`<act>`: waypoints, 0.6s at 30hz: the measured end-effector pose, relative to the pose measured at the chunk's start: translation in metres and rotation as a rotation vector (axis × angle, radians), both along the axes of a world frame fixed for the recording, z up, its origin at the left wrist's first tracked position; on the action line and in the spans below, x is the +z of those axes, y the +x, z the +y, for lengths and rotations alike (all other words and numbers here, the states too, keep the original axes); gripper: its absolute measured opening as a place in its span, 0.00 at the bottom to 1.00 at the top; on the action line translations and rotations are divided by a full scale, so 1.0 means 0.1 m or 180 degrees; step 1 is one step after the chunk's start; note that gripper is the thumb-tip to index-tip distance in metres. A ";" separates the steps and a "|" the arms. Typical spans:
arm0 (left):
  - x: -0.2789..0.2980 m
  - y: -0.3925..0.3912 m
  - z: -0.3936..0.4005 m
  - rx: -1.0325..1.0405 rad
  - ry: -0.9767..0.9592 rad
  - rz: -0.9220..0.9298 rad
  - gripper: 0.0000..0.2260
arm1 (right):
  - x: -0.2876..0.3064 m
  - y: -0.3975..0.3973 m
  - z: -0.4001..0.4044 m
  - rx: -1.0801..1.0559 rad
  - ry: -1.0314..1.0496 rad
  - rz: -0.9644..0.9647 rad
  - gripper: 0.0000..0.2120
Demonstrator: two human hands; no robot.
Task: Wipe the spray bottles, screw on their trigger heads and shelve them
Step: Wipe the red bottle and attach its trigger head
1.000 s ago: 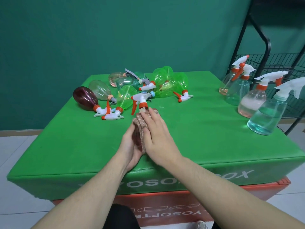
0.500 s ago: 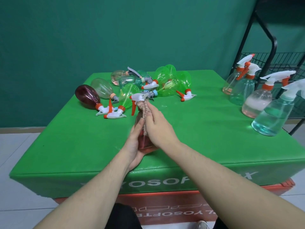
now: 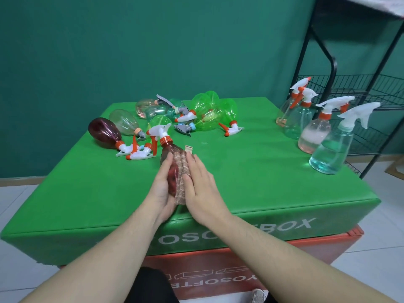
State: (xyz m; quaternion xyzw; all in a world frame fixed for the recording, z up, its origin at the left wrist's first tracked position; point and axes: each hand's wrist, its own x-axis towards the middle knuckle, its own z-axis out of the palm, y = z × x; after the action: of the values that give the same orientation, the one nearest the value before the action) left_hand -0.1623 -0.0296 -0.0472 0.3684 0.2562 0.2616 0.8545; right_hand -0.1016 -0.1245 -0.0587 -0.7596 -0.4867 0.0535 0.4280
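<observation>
Left hand (image 3: 162,189): cups the lower body of a dark red spray bottle (image 3: 170,158) from the left, fingers curled round it, holding it above the near part of the green padded table (image 3: 251,171). Right hand (image 3: 202,189): fingers straight, pressing a brownish patterned cloth (image 3: 182,171) flat against the bottle's right side; the two hands lie close together with bottle and cloth between them. The held bottle's white trigger head (image 3: 158,130), with an orange collar, sits on its neck, pointing away from the person (how tightly it is screwed cannot be told). Beyond the hands, at the far left of the table: a heap of bottles lying on their sides, among them a second dark red bottle (image 3: 105,133), a clear bottle (image 3: 124,122), and several bright green bottles (image 3: 214,112), most with trigger heads showing. At the right edge: four upright clear bottles (image 3: 314,130) with trigger heads fitted, standing near a black wire rack (image 3: 358,92). Progress, as judged: wiping of one bottle is in hand; the upright four look finished but unshelved; no bottle can be seen on the rack; the heap awaits wiping, checking and shelving. Most of the task remains.
</observation>
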 end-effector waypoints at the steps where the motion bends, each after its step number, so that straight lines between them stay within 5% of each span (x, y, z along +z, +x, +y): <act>1: 0.03 0.02 -0.04 -0.0003 0.0026 -0.0020 0.22 | 0.02 0.00 -0.01 -0.0047 0.0129 0.0118 0.25; 9: 0.30 0.42 -0.58 0.0102 0.0005 -0.0286 0.28 | 0.31 0.28 -0.18 -0.0664 0.1233 0.1712 0.27; 18: 0.34 0.98 -1.19 0.0003 0.0604 -0.0038 0.34 | 0.49 0.67 -0.64 -0.1268 0.1201 0.2554 0.28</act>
State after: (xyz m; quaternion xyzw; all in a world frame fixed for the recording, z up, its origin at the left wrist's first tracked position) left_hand -0.0644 -0.1483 -0.0132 0.4459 0.2253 0.2873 0.8172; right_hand -0.0351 -0.1885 -0.0093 -0.6667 -0.1296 0.1700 0.7140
